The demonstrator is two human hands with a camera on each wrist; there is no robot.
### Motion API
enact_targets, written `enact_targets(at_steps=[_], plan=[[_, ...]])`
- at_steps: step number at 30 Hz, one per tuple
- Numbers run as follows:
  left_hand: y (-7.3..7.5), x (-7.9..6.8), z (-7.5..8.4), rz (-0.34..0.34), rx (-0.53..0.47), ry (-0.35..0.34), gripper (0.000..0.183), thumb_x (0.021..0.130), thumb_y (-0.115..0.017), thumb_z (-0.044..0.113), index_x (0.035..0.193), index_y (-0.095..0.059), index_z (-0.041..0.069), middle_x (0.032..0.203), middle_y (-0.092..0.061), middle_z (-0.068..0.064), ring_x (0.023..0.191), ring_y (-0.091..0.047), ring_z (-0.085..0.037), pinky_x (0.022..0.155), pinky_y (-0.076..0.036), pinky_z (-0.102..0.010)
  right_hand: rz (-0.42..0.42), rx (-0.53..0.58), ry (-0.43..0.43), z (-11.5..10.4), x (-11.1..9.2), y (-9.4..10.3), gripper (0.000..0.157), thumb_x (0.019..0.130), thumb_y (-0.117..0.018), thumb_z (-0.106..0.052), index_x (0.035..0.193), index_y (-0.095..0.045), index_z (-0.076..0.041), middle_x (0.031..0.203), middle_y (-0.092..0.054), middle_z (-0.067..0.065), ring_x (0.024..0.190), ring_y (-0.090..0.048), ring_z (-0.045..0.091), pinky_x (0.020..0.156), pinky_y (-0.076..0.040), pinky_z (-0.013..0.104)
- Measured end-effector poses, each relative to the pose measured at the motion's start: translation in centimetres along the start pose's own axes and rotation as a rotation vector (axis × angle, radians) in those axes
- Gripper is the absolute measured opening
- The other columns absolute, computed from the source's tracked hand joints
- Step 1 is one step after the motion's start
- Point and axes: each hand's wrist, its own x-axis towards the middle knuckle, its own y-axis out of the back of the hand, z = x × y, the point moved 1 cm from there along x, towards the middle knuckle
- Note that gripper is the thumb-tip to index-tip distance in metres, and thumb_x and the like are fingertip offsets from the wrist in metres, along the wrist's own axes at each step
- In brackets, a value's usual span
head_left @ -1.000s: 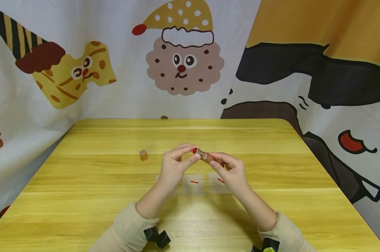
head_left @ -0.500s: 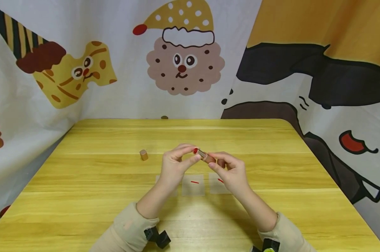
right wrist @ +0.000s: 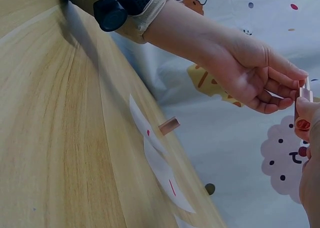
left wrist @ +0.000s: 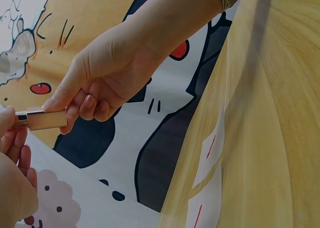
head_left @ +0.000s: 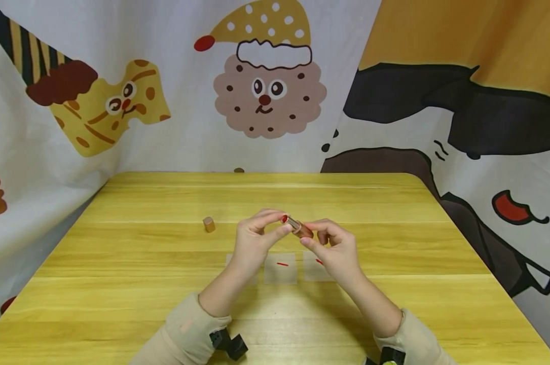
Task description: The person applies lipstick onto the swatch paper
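A lipstick (head_left: 305,232) with a rose-gold base and shiny metal sleeve is held above the table between both hands, tilted with its red tip toward the left. My left hand (head_left: 252,242) pinches the sleeve end between thumb and fingers, the fingertips right at the red tip. At the other end, my right hand (head_left: 340,253) pinches the base with thumb and index finger; its other fingers are curled. The base (left wrist: 47,120) shows plainly in the left wrist view. Beyond the left hand, the lipstick cap (head_left: 209,224) stands on the table.
Below the hands lie white paper squares on the wooden table (head_left: 165,299). The middle paper (head_left: 280,275) and right paper (head_left: 316,272) each bear a red stroke. A left paper (right wrist: 142,123) with a red mark is partly hidden by the left arm in the head view.
My right thumb and index finger have shifted around the lipstick's base, which has turned a little. The red tip shows slightly less than before. The left hand stays nearly still.
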Motion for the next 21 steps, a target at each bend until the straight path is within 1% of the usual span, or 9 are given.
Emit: enact_targets(at_steps=[1, 3, 8, 15, 21], plan=[[0.0, -0.02, 0.0, 0.002, 0.0, 0.004, 0.021, 0.081, -0.074, -0.001, 0.1, -0.07, -0.01, 0.102, -0.066, -0.021, 0.099, -0.06, -0.022, 0.088, -0.05, -0.037, -0.004, -0.007, -0.012, -0.41, 0.05, -0.04, 0.022, 0.074, -0.071, 0.019, 0.094, -0.064, 0.015, 0.076, -0.059, 0.014, 0.062, -0.037, 0.024, 0.055, -0.031, 0.022], [0.0, -0.03, -0.01, 0.005, 0.003, 0.004, 0.02, 0.081, -0.074, -0.001, 0.099, -0.07, -0.009, 0.101, -0.067, -0.018, 0.098, -0.06, -0.023, 0.089, -0.05, -0.038, -0.002, -0.012, -0.006, -0.38, 0.03, -0.03, 0.023, 0.073, -0.071, 0.019, 0.094, -0.064, 0.014, 0.075, -0.057, 0.012, 0.062, -0.037, 0.024, 0.055, -0.032, 0.022], [0.0, -0.05, -0.08, 0.007, 0.005, 0.002, 0.019, 0.081, -0.073, -0.003, 0.099, -0.071, -0.008, 0.1, -0.068, -0.016, 0.098, -0.061, -0.023, 0.087, -0.051, -0.038, 0.005, -0.022, -0.007, -0.43, 0.0, -0.1, 0.025, 0.071, -0.072, 0.021, 0.092, -0.064, 0.012, 0.073, -0.054, 0.014, 0.062, -0.036, 0.026, 0.054, -0.032, 0.021], [-0.08, -0.08, -0.2, 0.008, 0.005, 0.007, 0.02, 0.081, -0.072, -0.005, 0.1, -0.068, -0.012, 0.1, -0.068, -0.016, 0.097, -0.061, -0.023, 0.089, -0.05, -0.039, 0.012, -0.04, -0.01, -0.57, -0.06, -0.26, 0.026, 0.069, -0.072, 0.023, 0.09, -0.063, 0.012, 0.069, -0.047, 0.015, 0.062, -0.036, 0.026, 0.05, -0.034, 0.018], [-0.14, -0.1, -0.19, 0.029, 0.007, 0.032, 0.019, 0.081, -0.073, -0.005, 0.1, -0.07, -0.008, 0.1, -0.069, -0.012, 0.098, -0.06, -0.023, 0.091, -0.049, -0.042, 0.019, -0.067, -0.018, -0.63, -0.05, -0.35, 0.028, 0.068, -0.073, 0.022, 0.091, -0.062, 0.011, 0.073, -0.052, 0.018, 0.063, -0.036, 0.027, 0.055, -0.031, 0.022]])
